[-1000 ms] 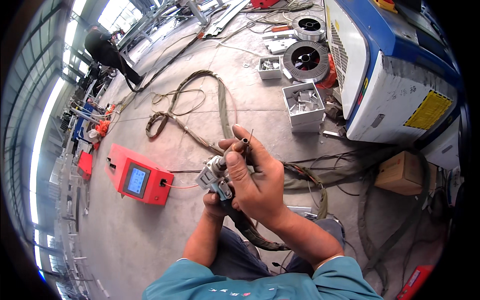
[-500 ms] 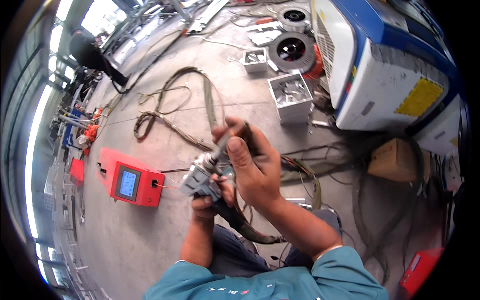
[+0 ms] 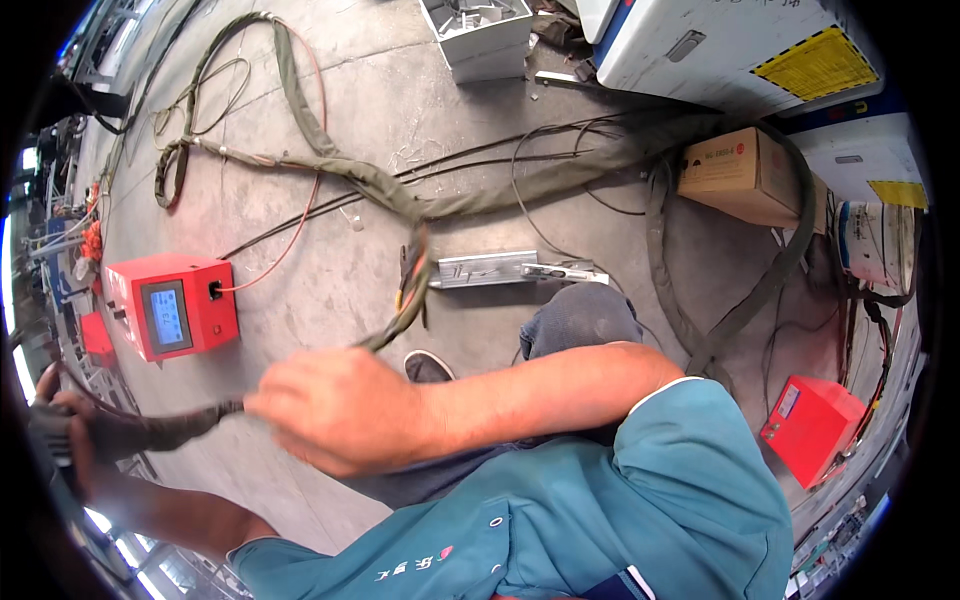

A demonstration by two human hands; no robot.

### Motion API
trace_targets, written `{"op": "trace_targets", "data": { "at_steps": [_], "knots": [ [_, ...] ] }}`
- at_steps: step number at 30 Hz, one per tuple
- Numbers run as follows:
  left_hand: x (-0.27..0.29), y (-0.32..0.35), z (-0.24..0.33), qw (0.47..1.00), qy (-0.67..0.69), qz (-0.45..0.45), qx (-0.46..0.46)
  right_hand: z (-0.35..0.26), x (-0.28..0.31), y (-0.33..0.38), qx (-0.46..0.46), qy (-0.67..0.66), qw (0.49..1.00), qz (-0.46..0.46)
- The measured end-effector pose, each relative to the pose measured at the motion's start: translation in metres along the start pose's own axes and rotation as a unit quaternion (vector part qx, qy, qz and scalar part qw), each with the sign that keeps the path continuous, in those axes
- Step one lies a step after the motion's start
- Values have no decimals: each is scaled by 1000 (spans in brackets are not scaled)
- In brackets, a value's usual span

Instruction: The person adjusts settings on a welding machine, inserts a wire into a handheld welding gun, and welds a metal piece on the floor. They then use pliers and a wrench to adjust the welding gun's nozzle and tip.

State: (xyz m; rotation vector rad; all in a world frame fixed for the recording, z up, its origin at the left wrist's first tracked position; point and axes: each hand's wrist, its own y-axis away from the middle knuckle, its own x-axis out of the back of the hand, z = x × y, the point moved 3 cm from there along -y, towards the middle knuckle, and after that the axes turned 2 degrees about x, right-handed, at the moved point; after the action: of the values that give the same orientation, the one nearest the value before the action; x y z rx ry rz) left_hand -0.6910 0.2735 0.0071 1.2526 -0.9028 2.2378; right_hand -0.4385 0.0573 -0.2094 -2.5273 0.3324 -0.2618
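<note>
At the far left rim my left hand (image 3: 82, 440) is closed around the dark grip of a handheld welding gun (image 3: 50, 436); the picture's dark edge hides most of the gun. From the grip a dark sleeved cable (image 3: 185, 428) runs to my right hand (image 3: 335, 408), whose fingers are wrapped over it. Past that hand the cable rises to join a thick olive-sleeved hose (image 3: 500, 198) on the concrete floor. A red box with a lit screen (image 3: 170, 310) stands beyond my hands.
A metal profile (image 3: 487, 269) lies before my knee. At the back stand a white bin of metal pieces (image 3: 487, 48) and a white-blue machine (image 3: 700, 60). A cardboard box (image 3: 745, 175) and another red box (image 3: 812, 428) are on the right. Hose loops (image 3: 285, 90) cross the floor.
My left hand has swung far left with the gun. My right hand has left the gun's front end, moved left and lower, and taken hold of the cable. The view has shifted.
</note>
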Motion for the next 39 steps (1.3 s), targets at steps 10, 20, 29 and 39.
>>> {"op": "trace_targets", "data": {
  "at_steps": [10, 20, 29, 39],
  "knots": [
    [-351, 80, 40, 797, 316, -423, 292, -45, 29, 92, -59, 43, 952, -297],
    [-423, 162, 33, 891, 148, -424, -70, -32, 78, 125, -183, 229, 891, -347],
    [-426, 173, 34, 891, 177, -414, -61, -39, 76, 127, -182, 260, 887, -336],
    [-431, 174, 37, 883, 179, -434, -24, -39, 82, 131, -190, 265, 885, -333]
  ]
}}
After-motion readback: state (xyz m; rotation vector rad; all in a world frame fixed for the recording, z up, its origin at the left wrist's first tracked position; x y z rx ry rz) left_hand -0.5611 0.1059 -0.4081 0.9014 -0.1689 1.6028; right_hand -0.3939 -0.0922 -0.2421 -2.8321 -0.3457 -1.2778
